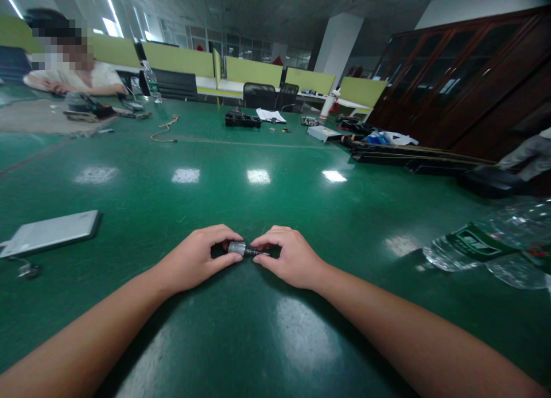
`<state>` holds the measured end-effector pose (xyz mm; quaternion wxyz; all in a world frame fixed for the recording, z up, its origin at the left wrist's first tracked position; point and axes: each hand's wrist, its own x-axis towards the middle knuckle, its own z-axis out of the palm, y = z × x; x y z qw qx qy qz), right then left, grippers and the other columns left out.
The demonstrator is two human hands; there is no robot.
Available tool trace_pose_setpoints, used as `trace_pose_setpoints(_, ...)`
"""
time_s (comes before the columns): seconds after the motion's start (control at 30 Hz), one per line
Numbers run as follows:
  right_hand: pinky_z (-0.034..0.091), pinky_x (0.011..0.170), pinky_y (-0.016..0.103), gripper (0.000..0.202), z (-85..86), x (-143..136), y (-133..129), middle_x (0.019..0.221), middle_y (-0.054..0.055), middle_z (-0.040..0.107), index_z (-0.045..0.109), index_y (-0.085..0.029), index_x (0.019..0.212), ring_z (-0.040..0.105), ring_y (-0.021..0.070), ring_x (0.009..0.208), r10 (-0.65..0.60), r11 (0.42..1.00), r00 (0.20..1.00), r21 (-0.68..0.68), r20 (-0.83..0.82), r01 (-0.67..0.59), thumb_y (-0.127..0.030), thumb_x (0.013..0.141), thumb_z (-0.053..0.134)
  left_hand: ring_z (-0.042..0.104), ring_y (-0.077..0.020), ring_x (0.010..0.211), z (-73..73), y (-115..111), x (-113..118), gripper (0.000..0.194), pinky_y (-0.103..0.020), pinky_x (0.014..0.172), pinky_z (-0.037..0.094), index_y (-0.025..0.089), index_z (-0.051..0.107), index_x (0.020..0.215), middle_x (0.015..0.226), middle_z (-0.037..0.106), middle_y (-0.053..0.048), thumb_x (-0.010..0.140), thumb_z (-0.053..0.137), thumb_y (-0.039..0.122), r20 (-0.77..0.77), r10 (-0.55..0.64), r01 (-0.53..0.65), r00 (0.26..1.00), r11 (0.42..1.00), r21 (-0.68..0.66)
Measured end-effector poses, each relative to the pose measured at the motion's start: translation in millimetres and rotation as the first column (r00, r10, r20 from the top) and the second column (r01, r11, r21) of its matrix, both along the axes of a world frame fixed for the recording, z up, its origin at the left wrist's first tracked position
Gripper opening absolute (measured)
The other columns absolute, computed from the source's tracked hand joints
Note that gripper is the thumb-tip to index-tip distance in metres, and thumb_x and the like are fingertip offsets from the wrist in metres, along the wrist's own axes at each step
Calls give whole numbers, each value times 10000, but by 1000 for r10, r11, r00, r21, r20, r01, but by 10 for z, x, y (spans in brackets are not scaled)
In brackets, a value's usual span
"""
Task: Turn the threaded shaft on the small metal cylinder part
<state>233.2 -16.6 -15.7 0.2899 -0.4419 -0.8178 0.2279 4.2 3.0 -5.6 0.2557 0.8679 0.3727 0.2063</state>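
A small silver metal cylinder with a dark, stepped shaft (237, 248) lies sideways between my hands, just over the green tabletop (206, 191). My left hand (196, 257) pinches the thick silver body between thumb and forefinger. From the other side, my right hand (295, 257) curls its thumb and fingers closely round the thin shaft, whose tip points into the palm. Both hands are closed, with their fingertips almost meeting at the middle of the part. What kind of part it is, I cannot make out.
At left lies a flat silver box (54, 231) with a cable. Clear plastic bottles (477, 246) lie at right. Farther back are a black tray (243, 120), a short cord (163, 131), papers (271, 116) and long dark bars (413, 156). A person (99, 77) sits at the far left.
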Motion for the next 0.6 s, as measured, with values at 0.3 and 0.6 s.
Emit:
trace_pose_setpoints(0.3, 412, 802, 327, 149, -29, -7, 6, 824, 4, 726, 749, -218, 921, 618, 152, 797, 28, 999, 999, 37, 31, -30, -207, 773, 763, 617, -171, 854, -7, -10, 1, 200, -275, 777, 466, 222, 671, 1040, 948, 671, -14, 866, 668, 321, 13, -13, 13, 1000, 1000, 11)
trace_pose_setpoints(0.6, 419, 778, 316, 123, -1, 2, 2, 776, 6, 713, 754, -206, 881, 611, 150, 760, 11, 1000, 999, 25, 35, -12, -183, 760, 755, 614, -173, 849, 5, -19, 18, 213, -280, 778, 462, 230, 673, 1063, 953, 673, -15, 892, 634, 352, -9, 8, -8, 1000, 1000, 9)
